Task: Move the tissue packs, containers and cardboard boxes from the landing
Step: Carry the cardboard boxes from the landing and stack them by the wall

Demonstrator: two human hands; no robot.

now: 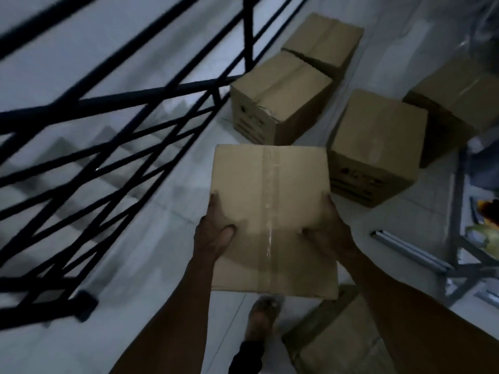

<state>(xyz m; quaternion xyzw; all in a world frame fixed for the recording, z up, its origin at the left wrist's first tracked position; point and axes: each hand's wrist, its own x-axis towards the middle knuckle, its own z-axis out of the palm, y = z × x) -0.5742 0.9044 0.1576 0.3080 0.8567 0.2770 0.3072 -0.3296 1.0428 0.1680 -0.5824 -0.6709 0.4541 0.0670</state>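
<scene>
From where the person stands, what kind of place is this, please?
Probably a stair landing used for storage. A black railing runs on the left with steps descending beyond it, and taped cardboard boxes stand on the pale floor. The left hand and right hand grip a lifted box.

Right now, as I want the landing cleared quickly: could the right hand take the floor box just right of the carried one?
Probably not yet. The right hand grips the carried box together with the left hand, so it is not free. The floor box itself looks unblocked.
</scene>
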